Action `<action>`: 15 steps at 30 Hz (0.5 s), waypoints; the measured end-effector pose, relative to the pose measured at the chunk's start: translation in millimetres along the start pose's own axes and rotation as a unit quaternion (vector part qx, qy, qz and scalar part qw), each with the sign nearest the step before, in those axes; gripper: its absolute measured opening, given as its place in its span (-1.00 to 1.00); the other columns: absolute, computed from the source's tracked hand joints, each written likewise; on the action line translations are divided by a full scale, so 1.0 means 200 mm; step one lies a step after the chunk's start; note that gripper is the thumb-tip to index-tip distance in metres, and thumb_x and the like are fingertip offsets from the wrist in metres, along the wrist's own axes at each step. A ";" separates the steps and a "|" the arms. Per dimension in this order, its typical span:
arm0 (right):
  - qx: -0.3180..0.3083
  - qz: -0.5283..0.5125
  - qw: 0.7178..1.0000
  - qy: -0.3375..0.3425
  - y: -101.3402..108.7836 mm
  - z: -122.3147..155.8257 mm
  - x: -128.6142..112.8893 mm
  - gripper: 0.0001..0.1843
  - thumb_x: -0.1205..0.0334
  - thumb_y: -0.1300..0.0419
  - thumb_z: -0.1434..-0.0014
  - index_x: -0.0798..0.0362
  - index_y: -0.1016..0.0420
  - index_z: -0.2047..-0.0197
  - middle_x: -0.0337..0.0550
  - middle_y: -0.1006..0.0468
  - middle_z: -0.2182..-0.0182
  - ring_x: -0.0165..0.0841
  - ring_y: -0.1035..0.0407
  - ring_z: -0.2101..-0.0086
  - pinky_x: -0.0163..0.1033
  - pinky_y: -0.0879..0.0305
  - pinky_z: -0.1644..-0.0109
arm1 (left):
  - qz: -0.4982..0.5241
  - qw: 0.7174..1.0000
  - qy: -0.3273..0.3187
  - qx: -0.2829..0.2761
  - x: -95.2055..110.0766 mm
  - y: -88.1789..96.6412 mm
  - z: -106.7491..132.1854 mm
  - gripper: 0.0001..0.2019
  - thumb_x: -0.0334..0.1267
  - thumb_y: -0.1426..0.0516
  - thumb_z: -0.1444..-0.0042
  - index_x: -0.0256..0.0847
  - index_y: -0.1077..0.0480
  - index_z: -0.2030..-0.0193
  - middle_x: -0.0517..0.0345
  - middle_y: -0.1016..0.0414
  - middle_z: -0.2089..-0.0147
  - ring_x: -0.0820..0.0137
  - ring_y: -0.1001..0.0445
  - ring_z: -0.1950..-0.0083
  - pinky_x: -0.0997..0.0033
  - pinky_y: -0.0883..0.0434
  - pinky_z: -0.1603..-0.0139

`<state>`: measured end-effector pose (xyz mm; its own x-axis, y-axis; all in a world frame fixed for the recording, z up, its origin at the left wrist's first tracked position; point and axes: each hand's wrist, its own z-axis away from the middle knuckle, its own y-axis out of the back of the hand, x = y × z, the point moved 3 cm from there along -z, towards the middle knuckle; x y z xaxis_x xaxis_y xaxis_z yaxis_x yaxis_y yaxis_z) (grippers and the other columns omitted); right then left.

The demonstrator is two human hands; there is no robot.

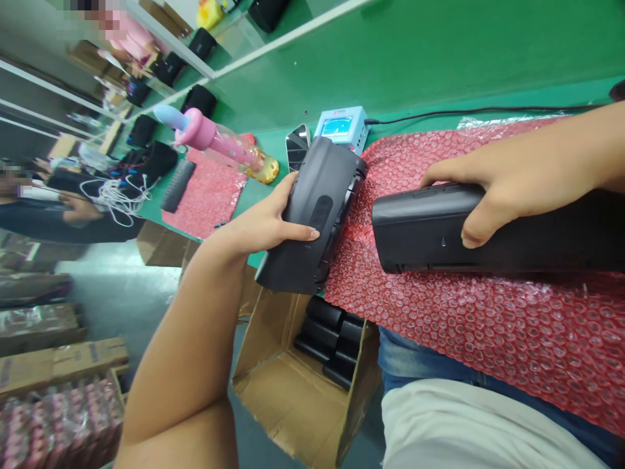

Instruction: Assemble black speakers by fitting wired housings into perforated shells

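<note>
My left hand grips a black plastic speaker housing at the left edge of the red bubble wrap, thumb pressed on its button strip. My right hand is wrapped over a second black housing that lies lengthwise on the bubble wrap. The two housings sit a short gap apart, the left one tilted with its far end toward the back of the table.
A small blue-screened device with a black cable and a phone lie on the green table. A pink bottle sits further left. An open cardboard box with several black housings stands below. Other people work at left.
</note>
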<state>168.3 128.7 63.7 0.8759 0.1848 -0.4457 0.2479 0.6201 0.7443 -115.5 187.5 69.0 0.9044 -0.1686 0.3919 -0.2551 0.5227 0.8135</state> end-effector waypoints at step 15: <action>0.019 -0.003 1.000 -0.013 0.00 0.00 0.01 -0.31 -0.16 -0.27 0.14 -0.10 -0.39 -0.07 -0.25 -0.47 0.04 -0.08 -0.38 0.07 -0.08 -0.36 0.09 | -0.020 1.000 0.001 -0.010 0.01 0.01 0.00 0.15 -0.05 -0.23 0.24 -0.35 0.37 -0.39 -0.09 0.27 -0.44 0.08 0.10 -0.39 0.13 0.09 -0.37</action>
<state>169.9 128.5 63.1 0.8847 0.1599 -0.4379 0.2695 0.5910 0.7603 -114.1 188.1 70.8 0.9140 -0.1884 0.3594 -0.2126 0.5320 0.8196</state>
